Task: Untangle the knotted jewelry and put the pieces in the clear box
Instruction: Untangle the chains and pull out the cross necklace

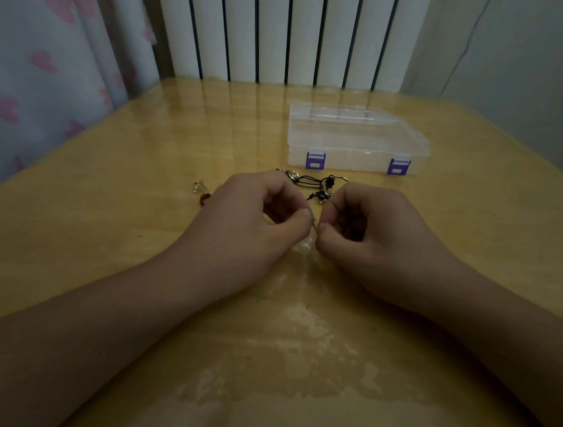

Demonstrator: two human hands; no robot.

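**A:** We see two bare forearms reaching in over a glossy yellow-wood surface (105, 234). The left hand (256, 221) and the right hand (372, 233) meet at the middle, fingers curled, thumb and forefinger tips nearly touching each other.

**B:** We agree. Each hand pinches something thin and pale between its fingertips, where the two hands meet. It is too small and blurred for us to name, though it looks like a fine strand of the jewelry.

**A:** Just beyond the knuckles lies the knotted jewelry (315, 185): black cord loops tangled with small gold-coloured pieces, resting on the surface between the hands and the box. Whether the pinched strand runs into that tangle, we cannot tell.

**B:** The clear box (355, 141) sits farther back, right of centre, flat on the surface. Its lid is down, and two purple latches (315, 160) face us along the front edge. We cannot make out anything inside it.

**A:** To the left of the left hand, apart from the tangle, we note a small gold-coloured piece (198, 186) and, just below it, a red piece (204, 198) partly hidden by the hand.

**B:** Behind the surface stands a white ribbed radiator (286, 30). A pale curtain (44, 63) printed with pink hearts hangs at left.
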